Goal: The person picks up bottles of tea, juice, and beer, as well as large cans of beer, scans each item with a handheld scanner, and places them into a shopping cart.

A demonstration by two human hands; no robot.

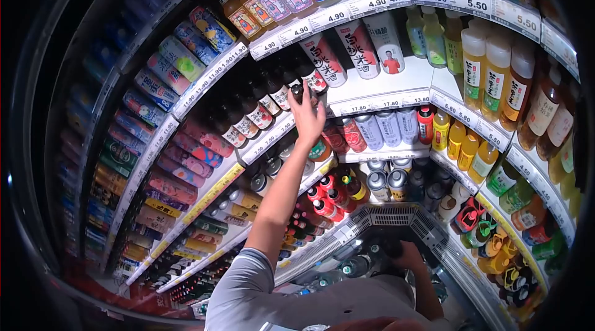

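My left arm stretches up to the middle shelf, and my left hand [308,117] has its fingers around the top of a dark bottle [297,91] with a black cap. That bottle stands at the right end of a row of dark bottles [257,115] with white labels and red print. Low on the right, my right hand [409,256] is curled in shadow against a dark rounded object [392,247] whose kind I cannot make out. Below it are clear bottles [356,266] with pale caps.
Curved drink shelves surround me, edged with price strips [369,105]. White rice-wine cartons [357,52] stand right of my left hand. Tall amber bottles [498,74] line the right shelf, and cans [180,58] fill the left. A grey vented ledge [390,214] runs along the bottom.
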